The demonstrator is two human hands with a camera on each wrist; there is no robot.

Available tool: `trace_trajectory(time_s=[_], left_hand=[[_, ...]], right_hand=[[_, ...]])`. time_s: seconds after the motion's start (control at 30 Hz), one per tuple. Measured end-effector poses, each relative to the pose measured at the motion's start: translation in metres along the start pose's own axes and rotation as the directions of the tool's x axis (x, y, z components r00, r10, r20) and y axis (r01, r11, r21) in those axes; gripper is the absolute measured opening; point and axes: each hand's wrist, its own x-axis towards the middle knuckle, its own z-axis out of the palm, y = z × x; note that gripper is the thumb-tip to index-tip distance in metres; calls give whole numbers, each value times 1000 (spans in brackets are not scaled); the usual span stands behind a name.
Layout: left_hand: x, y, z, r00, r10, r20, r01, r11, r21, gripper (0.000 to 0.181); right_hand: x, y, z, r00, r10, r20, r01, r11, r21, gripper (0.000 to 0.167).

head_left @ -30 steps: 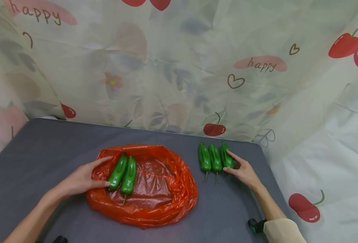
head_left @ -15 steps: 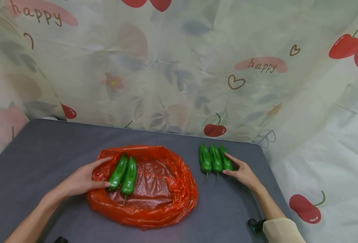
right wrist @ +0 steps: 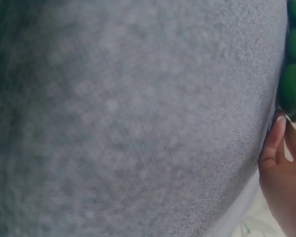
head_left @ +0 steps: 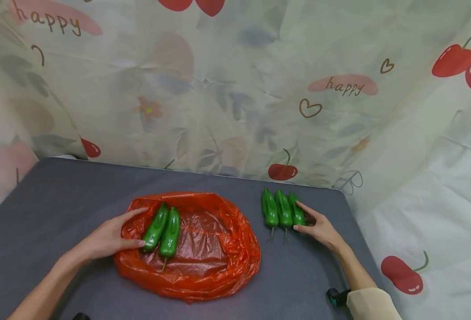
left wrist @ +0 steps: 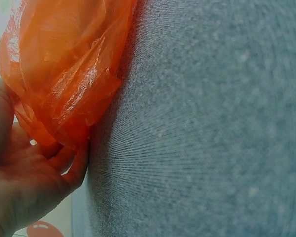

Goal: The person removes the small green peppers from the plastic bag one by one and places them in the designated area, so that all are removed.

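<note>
In the head view my left hand [head_left: 105,238] grips the left side of an orange-red plastic bag [head_left: 243,249] with a rolled-down rim. Its thumb reaches over the rim to the left one of two shiny green peppers [head_left: 154,229] lying in the bag. The other pepper [head_left: 169,233] lies beside it. Over to the right, my right hand [head_left: 321,229] holds the rightmost green pepper [head_left: 295,209] between thumb and fingers, the thumb covering its stem end. Two more peppers [head_left: 269,209] [head_left: 284,210] lie side by side against it. Bag film [left wrist: 64,74] partly covers the left fingertips.
Everything rests on a dark grey table [head_left: 87,186]. A patterned cloth backdrop [head_left: 235,89] rises behind its far edge and continues down the right side. A black strap-like device [head_left: 337,297] sits at the right cuff.
Between one second and half a second ago, the rightmost pepper was lowered slightly beside the other two, with the right hand on it. The left hand and the bag have stayed put.
</note>
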Motion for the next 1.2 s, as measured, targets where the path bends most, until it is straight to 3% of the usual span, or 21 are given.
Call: trace_trajectory(time_s=[0.4,0.53,0.6,0.77,1.0,1.2], left_hand=[[1,1,0,1000,-4,0,4,1000,-17,91],[1,0,0,1000,-5,-2,5,1000,-11,91],[1,-1,0,1000,-5,-2,5,1000,-12,91],[1,-3,1,1000,-8,0,8,1000,-14,91],[3,-4,2,999,-30,15,31,998,-56,92],[0,-2,0,1000,-24,5,25,999,-36,91]], right_hand=[[-6,-4,-4,986,32,-164,-33,999,-5,67],[-10,-11,-5,974,0,-228,8,999,33,62],[-16,-27,-5,968,-19,-249,35,998,61,58],[-29,-62,-3,963,-53,-266,78,993,83,49],[-29,-69,4,959,-107,-262,140,984,112,45],[-28,-81,13,960,-145,-239,183,973,143,42]])
